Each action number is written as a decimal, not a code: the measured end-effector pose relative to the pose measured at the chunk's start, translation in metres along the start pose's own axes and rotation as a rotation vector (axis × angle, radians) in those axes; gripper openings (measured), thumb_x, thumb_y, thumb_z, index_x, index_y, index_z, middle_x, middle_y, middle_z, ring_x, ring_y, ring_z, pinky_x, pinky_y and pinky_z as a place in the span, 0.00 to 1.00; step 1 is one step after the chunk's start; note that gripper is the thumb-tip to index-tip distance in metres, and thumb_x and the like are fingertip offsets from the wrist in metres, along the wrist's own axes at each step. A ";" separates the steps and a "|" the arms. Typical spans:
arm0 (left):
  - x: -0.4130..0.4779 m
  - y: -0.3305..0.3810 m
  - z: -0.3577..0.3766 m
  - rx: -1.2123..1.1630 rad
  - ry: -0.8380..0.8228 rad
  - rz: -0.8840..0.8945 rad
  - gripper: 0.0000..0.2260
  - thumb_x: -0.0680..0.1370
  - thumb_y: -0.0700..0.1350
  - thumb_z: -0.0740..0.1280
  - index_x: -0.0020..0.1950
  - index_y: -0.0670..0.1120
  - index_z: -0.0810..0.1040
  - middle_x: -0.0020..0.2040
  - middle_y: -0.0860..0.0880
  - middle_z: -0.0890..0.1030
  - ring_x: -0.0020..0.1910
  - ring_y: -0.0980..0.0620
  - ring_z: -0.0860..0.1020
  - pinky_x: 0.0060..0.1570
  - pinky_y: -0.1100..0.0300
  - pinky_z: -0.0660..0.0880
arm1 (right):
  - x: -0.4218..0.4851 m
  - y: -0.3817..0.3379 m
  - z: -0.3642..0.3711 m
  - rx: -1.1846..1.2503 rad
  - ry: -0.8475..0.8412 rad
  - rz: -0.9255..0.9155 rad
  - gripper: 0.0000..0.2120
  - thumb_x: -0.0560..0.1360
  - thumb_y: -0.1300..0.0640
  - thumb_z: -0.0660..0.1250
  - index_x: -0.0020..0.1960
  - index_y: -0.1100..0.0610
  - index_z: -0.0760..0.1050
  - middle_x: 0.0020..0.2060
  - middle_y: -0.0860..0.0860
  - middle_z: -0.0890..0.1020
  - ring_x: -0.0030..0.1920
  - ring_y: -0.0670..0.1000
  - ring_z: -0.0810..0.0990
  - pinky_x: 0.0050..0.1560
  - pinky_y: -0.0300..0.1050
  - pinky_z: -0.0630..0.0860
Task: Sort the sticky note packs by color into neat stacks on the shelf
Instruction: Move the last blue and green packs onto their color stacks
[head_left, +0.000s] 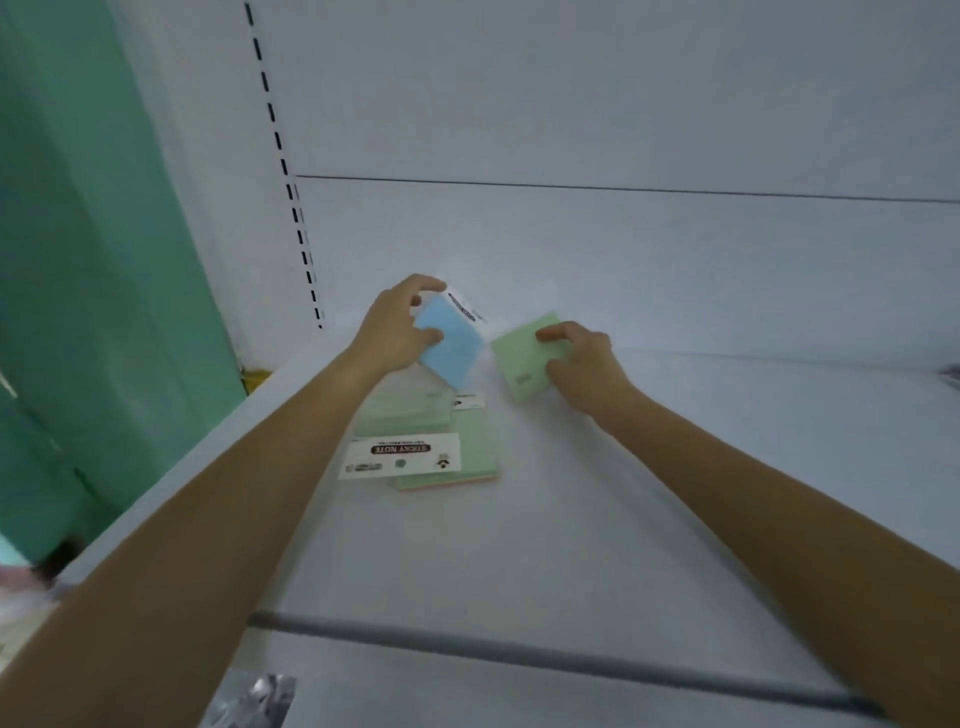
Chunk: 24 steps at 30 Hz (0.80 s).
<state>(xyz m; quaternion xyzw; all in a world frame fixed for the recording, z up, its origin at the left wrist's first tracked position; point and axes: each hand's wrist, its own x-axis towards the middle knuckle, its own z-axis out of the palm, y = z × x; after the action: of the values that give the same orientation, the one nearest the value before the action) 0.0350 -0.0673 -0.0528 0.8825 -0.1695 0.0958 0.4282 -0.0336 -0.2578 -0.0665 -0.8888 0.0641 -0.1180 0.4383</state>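
Note:
My left hand (397, 330) grips a blue sticky note pack (453, 345) with a white label end, held tilted above the white shelf (597, 493). To its right, my right hand (584, 364) holds a green sticky note pack (522, 358) by its right side, just over the shelf. Below the blue pack lies a loose pile of green packs (447, 441), one with a white "STICKY NOTE" label (400, 456) facing me. A thin pink edge shows at the bottom of that pile.
The shelf's white back panel (571, 234) rises behind the packs, with a slotted upright (296, 208) at the left. A green wall (93, 260) stands further left. A grey front rail (519, 652) runs along the shelf's near edge. A shiny wrapper (249, 701) shows below.

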 end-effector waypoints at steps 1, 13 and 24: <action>0.002 0.004 0.003 -0.032 0.007 0.035 0.19 0.72 0.34 0.67 0.62 0.45 0.73 0.60 0.41 0.75 0.54 0.47 0.74 0.53 0.55 0.71 | -0.005 0.004 -0.007 0.040 0.023 0.031 0.20 0.73 0.69 0.57 0.63 0.59 0.71 0.59 0.56 0.70 0.50 0.53 0.73 0.44 0.39 0.69; 0.001 0.114 0.112 -0.408 -0.162 0.055 0.19 0.73 0.30 0.60 0.62 0.42 0.75 0.50 0.45 0.72 0.44 0.53 0.72 0.30 0.78 0.68 | -0.090 0.079 -0.143 0.208 0.392 0.190 0.21 0.73 0.70 0.56 0.63 0.57 0.73 0.53 0.50 0.72 0.48 0.52 0.72 0.55 0.47 0.72; -0.047 0.270 0.261 -0.629 -0.202 0.016 0.20 0.73 0.31 0.59 0.62 0.44 0.75 0.50 0.44 0.74 0.37 0.53 0.73 0.32 0.71 0.70 | -0.183 0.185 -0.319 0.164 0.574 0.231 0.22 0.71 0.73 0.56 0.62 0.59 0.73 0.52 0.52 0.73 0.48 0.53 0.73 0.61 0.56 0.72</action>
<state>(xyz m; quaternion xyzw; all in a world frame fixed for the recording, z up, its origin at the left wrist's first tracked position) -0.1048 -0.4186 -0.0331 0.7108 -0.2393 -0.0458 0.6598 -0.2973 -0.5745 -0.0543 -0.7677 0.2760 -0.3182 0.4829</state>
